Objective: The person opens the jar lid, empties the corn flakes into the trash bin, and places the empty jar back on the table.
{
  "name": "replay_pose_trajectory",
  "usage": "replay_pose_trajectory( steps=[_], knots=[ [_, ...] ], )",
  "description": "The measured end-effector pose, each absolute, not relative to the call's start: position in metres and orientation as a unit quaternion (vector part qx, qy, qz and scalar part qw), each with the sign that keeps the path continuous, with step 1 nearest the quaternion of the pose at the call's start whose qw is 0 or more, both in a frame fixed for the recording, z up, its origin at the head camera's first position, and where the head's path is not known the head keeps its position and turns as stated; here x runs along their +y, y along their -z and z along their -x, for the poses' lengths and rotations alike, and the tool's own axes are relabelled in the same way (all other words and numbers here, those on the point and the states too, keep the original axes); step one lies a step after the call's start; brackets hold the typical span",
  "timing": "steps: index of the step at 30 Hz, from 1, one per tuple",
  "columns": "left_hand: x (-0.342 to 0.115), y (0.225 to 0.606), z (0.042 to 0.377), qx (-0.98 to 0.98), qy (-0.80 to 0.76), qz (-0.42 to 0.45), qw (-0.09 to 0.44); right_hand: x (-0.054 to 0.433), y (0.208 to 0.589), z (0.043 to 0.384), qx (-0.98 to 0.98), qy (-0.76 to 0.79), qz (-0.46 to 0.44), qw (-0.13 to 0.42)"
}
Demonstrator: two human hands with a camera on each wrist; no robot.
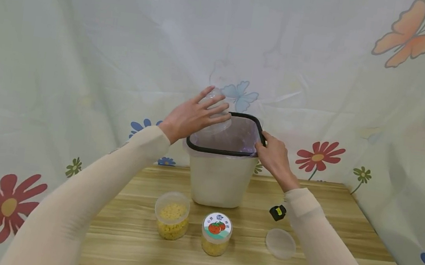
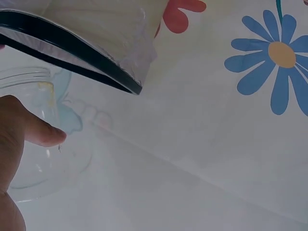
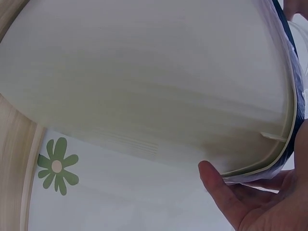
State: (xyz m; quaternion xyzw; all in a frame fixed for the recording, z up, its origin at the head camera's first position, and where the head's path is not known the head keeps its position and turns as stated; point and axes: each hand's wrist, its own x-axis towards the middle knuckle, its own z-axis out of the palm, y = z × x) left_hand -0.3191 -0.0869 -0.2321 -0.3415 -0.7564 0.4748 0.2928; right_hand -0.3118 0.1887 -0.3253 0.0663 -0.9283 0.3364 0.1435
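My left hand (image 1: 199, 114) holds a clear plastic jar (image 1: 219, 127) tipped mouth-down over a cream trash bin (image 1: 220, 180). A little yellow residue clings near the threaded neck of the jar (image 2: 41, 103) in the left wrist view, and its walls look see-through. The bin has a thin plastic liner, held by a black rim (image 1: 230, 153). At the bin's right side, my right hand (image 1: 275, 155) grips the rim, thumb on the outer wall in the right wrist view. The bottom of the bin's inside is hidden.
In front of the bin stand an uncovered tub of yellow bits (image 1: 172, 229) and a jar with a tomato-pictured lid (image 1: 215, 241). To the right lie a translucent round lid (image 1: 280, 244) and a small black object (image 1: 276, 212) with a yellow mark. A printed curtain (image 1: 127, 51) hangs behind.
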Motion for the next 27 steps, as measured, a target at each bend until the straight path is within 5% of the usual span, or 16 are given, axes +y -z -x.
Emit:
replay_pose_trajectory(
  steps=[27],
  knots=[
    [-0.099,0.246,0.321,-0.888,-0.141,0.275,0.341,0.194,0.325,0.312,-0.914,-0.349,-0.087,0.187]
  ],
)
